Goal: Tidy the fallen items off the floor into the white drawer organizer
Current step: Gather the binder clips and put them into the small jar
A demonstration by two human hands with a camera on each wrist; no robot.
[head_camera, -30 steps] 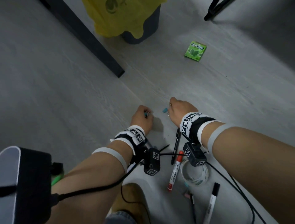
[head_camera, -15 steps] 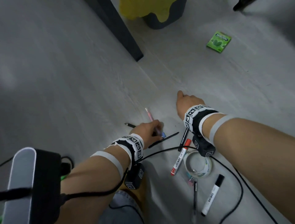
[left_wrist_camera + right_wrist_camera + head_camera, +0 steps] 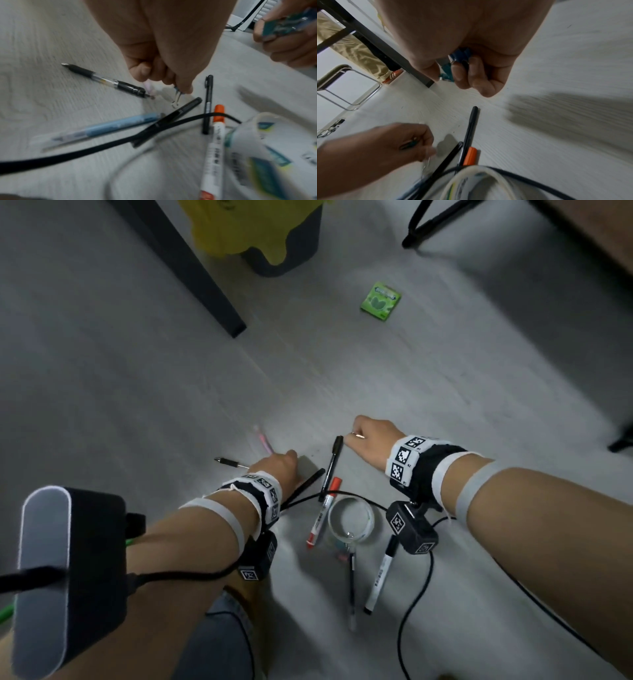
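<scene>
Binder clips: your left hand (image 3: 163,56) pinches one (image 3: 176,97) over the floor (image 3: 445,392). Your right hand (image 3: 467,56) curls round blue ones (image 3: 459,54). Pens (image 3: 329,470) lie between.

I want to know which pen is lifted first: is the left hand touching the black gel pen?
Apart. In the left wrist view the left hand pinches a small clip, and bare floor shows between its fingertips and the black gel pen.

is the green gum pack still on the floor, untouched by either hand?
Yes, in the head view the green gum pack lies alone on the floor, well beyond the left hand and the right hand.
</scene>
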